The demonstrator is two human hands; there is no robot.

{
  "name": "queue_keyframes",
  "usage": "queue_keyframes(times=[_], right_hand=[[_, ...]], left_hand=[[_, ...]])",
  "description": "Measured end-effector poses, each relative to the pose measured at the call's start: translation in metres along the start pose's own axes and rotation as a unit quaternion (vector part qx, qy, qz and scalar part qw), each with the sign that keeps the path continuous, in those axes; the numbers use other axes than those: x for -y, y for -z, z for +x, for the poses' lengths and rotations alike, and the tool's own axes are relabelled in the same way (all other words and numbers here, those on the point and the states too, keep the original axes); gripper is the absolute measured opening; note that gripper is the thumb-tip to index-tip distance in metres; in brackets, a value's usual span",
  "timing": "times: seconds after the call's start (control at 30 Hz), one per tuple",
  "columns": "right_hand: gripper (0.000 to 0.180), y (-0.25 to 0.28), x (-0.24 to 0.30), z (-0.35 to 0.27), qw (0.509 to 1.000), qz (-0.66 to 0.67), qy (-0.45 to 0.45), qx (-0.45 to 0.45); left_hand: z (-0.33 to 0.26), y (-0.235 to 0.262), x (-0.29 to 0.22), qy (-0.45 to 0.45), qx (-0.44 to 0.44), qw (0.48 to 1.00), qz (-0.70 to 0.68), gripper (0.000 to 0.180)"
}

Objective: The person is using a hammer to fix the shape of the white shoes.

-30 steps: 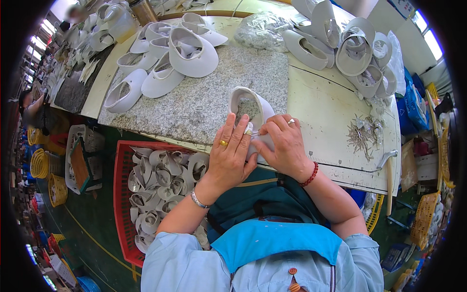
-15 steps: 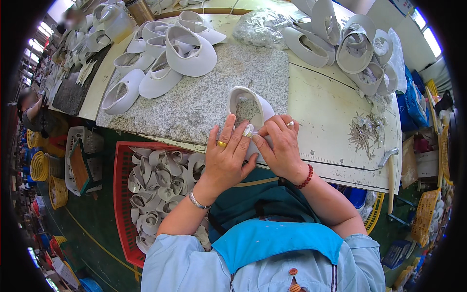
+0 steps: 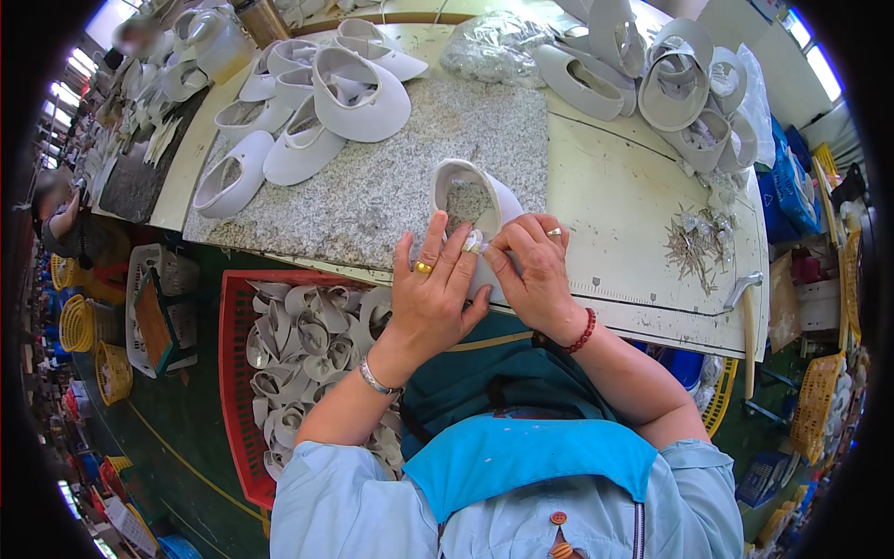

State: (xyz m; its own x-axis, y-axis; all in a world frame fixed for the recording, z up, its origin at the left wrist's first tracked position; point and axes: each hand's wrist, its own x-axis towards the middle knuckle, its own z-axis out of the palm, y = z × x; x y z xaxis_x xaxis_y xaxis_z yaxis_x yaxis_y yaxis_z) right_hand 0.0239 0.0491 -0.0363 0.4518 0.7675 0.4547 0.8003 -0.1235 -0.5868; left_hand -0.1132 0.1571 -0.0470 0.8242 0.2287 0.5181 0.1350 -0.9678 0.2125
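A white shoe upper (image 3: 504,199) stands at the near edge of the workbench, its round opening facing up and showing grey stone inside. My left hand (image 3: 430,291) grips its near left side, fingers stretched over it and the thumb lower down against it. The fingers of my right hand (image 3: 538,272) are pinched together at the near end of the upper, close to the left fingertips. A small crumpled white bit (image 3: 474,241) sits at the left index fingertip; whether it is a wrap or a loose scrap I cannot tell. Anything inside the right pinch is hidden.
Several white uppers (image 3: 361,97) cluster on the speckled stone slab (image 3: 466,116); more are stacked at the back right (image 3: 674,88) near a clear plastic bag (image 3: 495,47). A red crate (image 3: 235,373) of uppers stands below left. A hammer (image 3: 748,326) and a pile of nails (image 3: 694,250) lie right.
Both hands and the upper keep nearly the same pose. The right fingers shift slightly at the pinch, and the whole view has moved a little.
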Motion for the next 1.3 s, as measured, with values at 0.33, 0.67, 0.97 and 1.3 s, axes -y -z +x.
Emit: queue_keyframes(times=[0.33, 0.67, 0.97, 1.3], right_hand=[[0.019, 0.014, -0.009, -0.009, 0.999, 0.007, 0.039, -0.006], [0.021, 0.014, -0.007, -0.013, 0.999, 0.003, 0.039, -0.001], [0.021, 0.011, -0.007, -0.014, 0.999, -0.002, 0.037, -0.007], [0.02, 0.011, -0.006, -0.014, 0.999, -0.011, 0.049, -0.018]], left_hand=[[-0.001, 0.004, -0.006, -0.013, -0.043, 0.999, -0.012, 0.029], [0.0, 0.006, -0.003, 0.017, -0.035, 0.994, -0.103, 0.034], [0.015, 0.019, -0.007, 0.03, -0.006, 0.997, -0.077, 0.038], [0.014, 0.018, 0.003, -0.011, -0.004, 0.998, -0.061, 0.035]])
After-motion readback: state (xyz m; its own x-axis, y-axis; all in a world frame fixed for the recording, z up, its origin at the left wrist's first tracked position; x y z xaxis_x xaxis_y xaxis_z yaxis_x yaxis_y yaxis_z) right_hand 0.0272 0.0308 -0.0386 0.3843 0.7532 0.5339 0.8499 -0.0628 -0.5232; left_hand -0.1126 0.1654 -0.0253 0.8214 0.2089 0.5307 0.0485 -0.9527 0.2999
